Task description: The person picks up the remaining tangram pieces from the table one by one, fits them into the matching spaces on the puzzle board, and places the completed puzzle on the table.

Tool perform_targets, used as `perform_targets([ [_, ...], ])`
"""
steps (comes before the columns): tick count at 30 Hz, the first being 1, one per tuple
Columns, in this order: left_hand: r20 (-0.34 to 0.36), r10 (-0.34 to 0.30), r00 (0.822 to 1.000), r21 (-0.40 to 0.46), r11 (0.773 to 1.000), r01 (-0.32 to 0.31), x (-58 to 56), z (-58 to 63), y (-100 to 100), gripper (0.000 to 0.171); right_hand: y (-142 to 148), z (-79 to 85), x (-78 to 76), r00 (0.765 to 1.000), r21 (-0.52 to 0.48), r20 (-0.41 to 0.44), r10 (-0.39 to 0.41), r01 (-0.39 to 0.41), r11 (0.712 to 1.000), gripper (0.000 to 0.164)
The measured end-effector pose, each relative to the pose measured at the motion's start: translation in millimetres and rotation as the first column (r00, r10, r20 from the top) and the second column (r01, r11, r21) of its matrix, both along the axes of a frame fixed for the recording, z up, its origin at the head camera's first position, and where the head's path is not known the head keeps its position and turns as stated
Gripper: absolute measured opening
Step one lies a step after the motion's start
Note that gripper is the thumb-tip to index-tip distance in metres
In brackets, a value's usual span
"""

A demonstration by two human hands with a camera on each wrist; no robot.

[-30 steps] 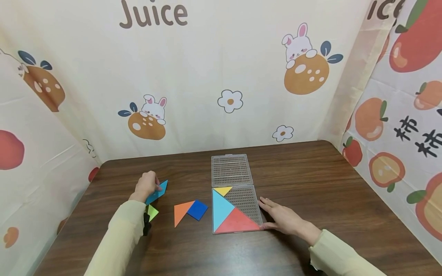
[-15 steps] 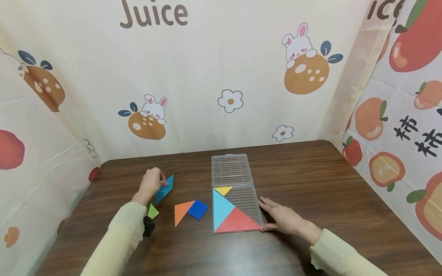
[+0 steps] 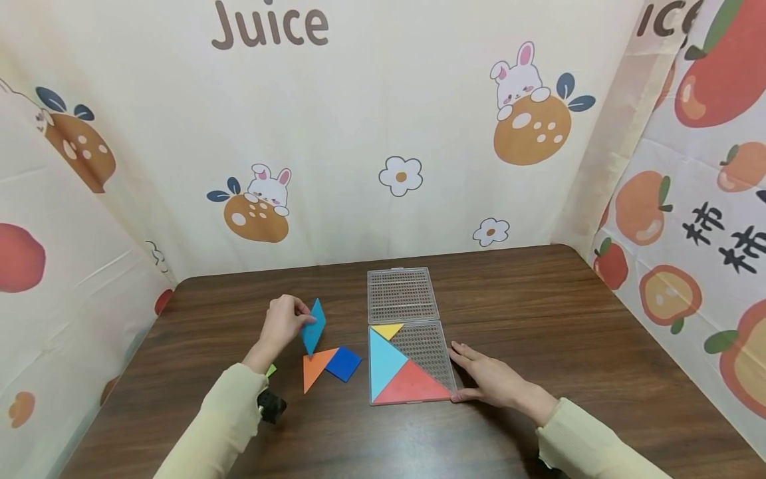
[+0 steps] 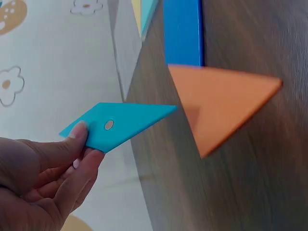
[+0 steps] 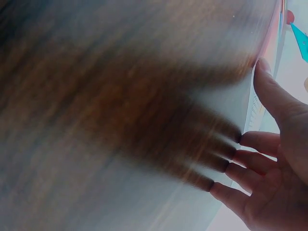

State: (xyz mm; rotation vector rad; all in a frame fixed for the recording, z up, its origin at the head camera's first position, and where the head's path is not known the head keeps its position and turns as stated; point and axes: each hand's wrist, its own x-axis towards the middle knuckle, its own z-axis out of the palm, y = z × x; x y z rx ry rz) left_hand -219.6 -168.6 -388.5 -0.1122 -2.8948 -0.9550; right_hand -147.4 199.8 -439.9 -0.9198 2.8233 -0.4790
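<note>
Between thumb and fingers, my left hand (image 3: 284, 324) pinches a teal parallelogram tangram piece (image 4: 126, 124), tilted up above the table. A small round dot marks its face. Just below lie an orange triangle (image 3: 317, 366) and a dark blue square (image 3: 344, 364), touching each other. My right hand (image 3: 493, 380) rests at the right edge of a hinged clear case (image 3: 421, 346), thumb at its near corner and fingers spread along the side. Inside the case's near half lie a yellow triangle (image 3: 387, 330), a light blue triangle (image 3: 384, 362) and a red triangle (image 3: 413, 384).
A green triangle (image 3: 271, 370) is mostly hidden behind the left wrist. The case's perforated lid (image 3: 402, 296) lies open toward the back of the wooden table (image 3: 514, 299). Printed curtains (image 3: 359, 219) stand behind and at both sides.
My left hand has lifted the teal parallelogram off the table and carried it right, turning it more upright, over toward the orange triangle. My right hand stays in place.
</note>
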Motion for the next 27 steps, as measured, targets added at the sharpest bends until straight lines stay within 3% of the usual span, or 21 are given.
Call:
perform_targets([
  [6,0.0,-0.015,1.0,0.088,0.996,0.015,6.3,-4.8,17,0.011,-1,-0.9,-0.7,1.0,0.003,0.001,0.002,-0.002,1.0,0.079],
  [14,0.058,-0.018,0.998,0.253,0.967,0.002,14.4,-11.7,36,0.009,-1,-2.7,-1.4,1.0,0.01,0.003,0.003,-0.003,1.0,0.08],
  [18,0.091,-0.001,0.996,0.301,0.953,-0.027,16.9,-15.5,45,0.008,-1,-2.0,-1.3,1.0,0.007,0.003,0.003,-0.003,1.0,0.08],
  [27,0.123,-0.033,0.992,0.364,0.931,-0.014,21.5,-26.2,72,0.009,0,-0.6,-0.1,1.0,0.005,0.011,-0.006,0.006,1.0,0.08],
])
